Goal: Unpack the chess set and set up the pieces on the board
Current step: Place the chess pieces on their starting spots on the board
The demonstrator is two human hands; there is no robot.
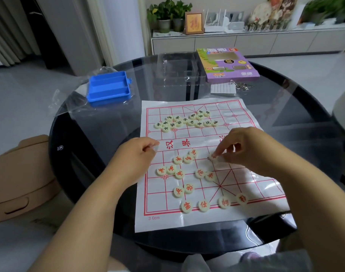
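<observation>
A white sheet chess board [244, 213] with red grid lines lies on the dark round glass table [85, 122]. Several cream pieces with black characters [184, 121] cluster on the far half. Cream pieces with red characters [188, 174] lie scattered on the near half, some along the bottom row. My right hand [244, 148] pinches one red-marked piece [213, 157] at the board's middle right. My left hand [137, 154] rests with fingers curled on the board's left edge, near the river line; whether it holds anything I cannot tell.
A blue plastic tray [109, 87] sits on a clear bag at the far left. A clear plastic box [175, 75], a purple game box [226, 64], a paper slip and metal rings [242, 86] lie beyond the board. A tan stool [20, 177] stands left of the table.
</observation>
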